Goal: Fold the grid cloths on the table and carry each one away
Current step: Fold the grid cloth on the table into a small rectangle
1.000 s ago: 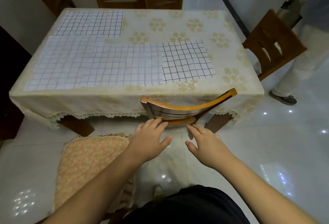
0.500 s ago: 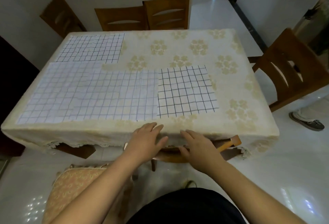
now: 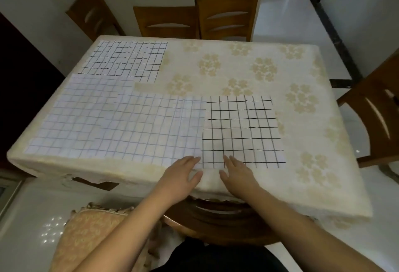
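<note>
Both hands, left hand (image 3: pixel 182 173) and right hand (image 3: pixel 237 173), lie flat-fingered at the black-grid cloth's (image 3: pixel 241 131) near edge.

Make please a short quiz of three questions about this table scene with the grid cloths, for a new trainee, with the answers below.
1. True or false: the left hand and the right hand both reach the near edge of the bold black grid cloth.
2. Which cloth lies at the far left corner of the table?
A. a plain red cloth
B. a dark-lined grid cloth
C. a striped towel
3. Fill in: the pale blue grid cloths lie to the ____ of the bold black grid cloth.

Key
1. True
2. B
3. left
</note>
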Action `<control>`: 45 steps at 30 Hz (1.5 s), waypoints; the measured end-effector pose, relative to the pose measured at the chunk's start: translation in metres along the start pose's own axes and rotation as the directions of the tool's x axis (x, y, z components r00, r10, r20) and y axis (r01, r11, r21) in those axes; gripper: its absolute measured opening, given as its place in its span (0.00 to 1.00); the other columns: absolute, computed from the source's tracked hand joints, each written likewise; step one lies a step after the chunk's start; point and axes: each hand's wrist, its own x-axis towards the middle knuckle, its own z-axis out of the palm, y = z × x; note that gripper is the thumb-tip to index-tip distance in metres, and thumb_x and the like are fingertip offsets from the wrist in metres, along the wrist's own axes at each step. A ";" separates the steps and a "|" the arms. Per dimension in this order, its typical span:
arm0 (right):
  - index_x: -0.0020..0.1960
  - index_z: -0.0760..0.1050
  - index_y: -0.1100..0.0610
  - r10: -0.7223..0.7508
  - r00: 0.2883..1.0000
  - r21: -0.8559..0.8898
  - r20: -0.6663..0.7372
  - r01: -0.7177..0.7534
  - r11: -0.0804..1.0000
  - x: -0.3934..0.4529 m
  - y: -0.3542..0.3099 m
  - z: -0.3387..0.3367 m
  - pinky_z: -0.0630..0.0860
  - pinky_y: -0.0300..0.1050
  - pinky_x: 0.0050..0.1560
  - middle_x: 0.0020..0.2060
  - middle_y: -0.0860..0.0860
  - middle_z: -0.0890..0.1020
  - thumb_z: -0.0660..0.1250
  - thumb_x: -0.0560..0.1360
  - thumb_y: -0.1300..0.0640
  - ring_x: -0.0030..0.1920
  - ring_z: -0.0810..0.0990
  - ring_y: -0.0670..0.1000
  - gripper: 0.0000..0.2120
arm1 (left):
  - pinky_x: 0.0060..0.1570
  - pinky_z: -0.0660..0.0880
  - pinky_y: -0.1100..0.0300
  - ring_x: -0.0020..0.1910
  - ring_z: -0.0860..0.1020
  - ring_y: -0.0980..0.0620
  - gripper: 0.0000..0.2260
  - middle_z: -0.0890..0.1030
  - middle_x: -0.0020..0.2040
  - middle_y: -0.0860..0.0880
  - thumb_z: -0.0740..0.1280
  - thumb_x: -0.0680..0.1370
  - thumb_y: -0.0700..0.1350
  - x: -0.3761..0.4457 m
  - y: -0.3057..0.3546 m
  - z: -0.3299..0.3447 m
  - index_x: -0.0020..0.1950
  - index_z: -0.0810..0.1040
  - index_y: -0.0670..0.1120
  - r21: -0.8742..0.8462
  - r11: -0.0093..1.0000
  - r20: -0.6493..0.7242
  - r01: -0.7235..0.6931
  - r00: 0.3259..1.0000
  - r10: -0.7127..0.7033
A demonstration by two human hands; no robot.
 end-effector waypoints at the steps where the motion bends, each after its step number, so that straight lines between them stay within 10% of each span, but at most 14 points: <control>1: 0.80 0.46 0.52 0.028 1.000 -0.006 0.005 -0.028 1.000 0.011 0.000 0.005 0.54 0.53 0.76 0.79 0.55 0.53 0.49 0.83 0.45 0.77 0.54 0.56 0.29 | 0.74 0.55 0.57 0.76 0.57 0.54 0.24 0.59 0.78 0.53 0.55 0.83 0.57 0.006 -0.003 -0.002 0.78 0.59 0.55 -0.046 0.999 0.008 -0.005 1.000 0.005; 25: 0.79 0.47 0.58 0.248 0.966 -0.080 -0.079 -0.254 0.964 0.026 -0.004 0.049 0.44 0.53 0.77 0.79 0.53 0.49 0.39 0.79 0.40 0.79 0.47 0.52 0.35 | 0.71 0.59 0.59 0.74 0.63 0.53 0.21 0.64 0.76 0.51 0.56 0.83 0.53 0.106 -0.023 -0.001 0.76 0.63 0.51 -0.150 0.973 0.211 -0.173 0.956 0.203; 34: 0.79 0.50 0.58 0.156 0.982 -0.115 -0.107 -0.168 0.979 -0.004 0.013 0.028 0.44 0.52 0.76 0.79 0.53 0.53 0.30 0.70 0.38 0.79 0.50 0.52 0.43 | 0.63 0.63 0.61 0.72 0.66 0.49 0.21 0.66 0.75 0.48 0.56 0.83 0.53 0.149 0.015 0.001 0.76 0.64 0.51 -0.338 0.937 0.237 0.087 0.971 -0.005; 40: 0.65 0.77 0.60 0.054 0.994 -0.156 -0.092 -0.068 0.985 -0.020 0.034 0.021 0.73 0.54 0.62 0.64 0.54 0.79 0.53 0.74 0.43 0.64 0.78 0.53 0.30 | 0.68 0.65 0.55 0.71 0.66 0.47 0.22 0.64 0.76 0.45 0.55 0.83 0.54 0.171 0.055 0.010 0.77 0.60 0.55 -0.373 0.911 0.232 0.175 0.969 -0.091; 45: 0.75 0.64 0.60 -0.045 0.996 -0.176 -0.072 0.032 0.984 -0.030 0.040 0.008 0.56 0.56 0.72 0.75 0.54 0.64 0.44 0.74 0.40 0.74 0.64 0.53 0.36 | 0.73 0.61 0.52 0.75 0.62 0.46 0.23 0.60 0.78 0.47 0.54 0.83 0.56 0.186 0.083 0.018 0.78 0.57 0.56 -0.373 0.905 0.250 0.206 0.961 -0.116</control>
